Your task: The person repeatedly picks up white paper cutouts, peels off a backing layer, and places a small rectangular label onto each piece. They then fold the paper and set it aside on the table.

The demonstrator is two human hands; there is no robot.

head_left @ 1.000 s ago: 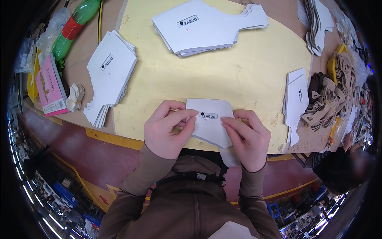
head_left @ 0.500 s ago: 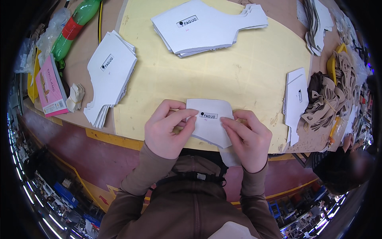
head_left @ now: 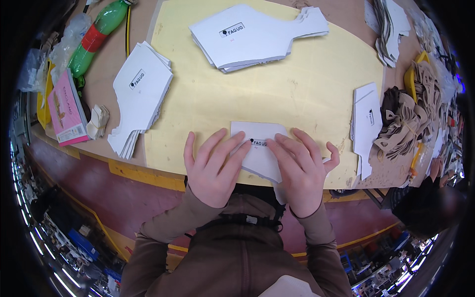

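Note:
A white leather-like cut piece [head_left: 260,160] with a small dark-framed label lies at the near edge of the yellow sheet. My left hand [head_left: 213,171] rests on its left side, fingers spread, with fingertips at the left end of the label. From the other side my right hand [head_left: 302,173] presses on it, fingers stretched out and fingertips at the label's right end. The right hand hides the right part of the piece, and a pale flap hangs below it over the table edge.
Stacks of similar white pieces lie at far centre [head_left: 247,44], left [head_left: 141,94] and right [head_left: 366,123]. A green bottle [head_left: 101,29], pink notebook [head_left: 67,109] and small bundle [head_left: 98,121] are on the left. Bundled brown pieces [head_left: 403,121] sit right, near another person [head_left: 425,208].
Both hands have gone from pinching the piece at its sides to lying on it with fingers spread. The piece now rests flatter on the table.

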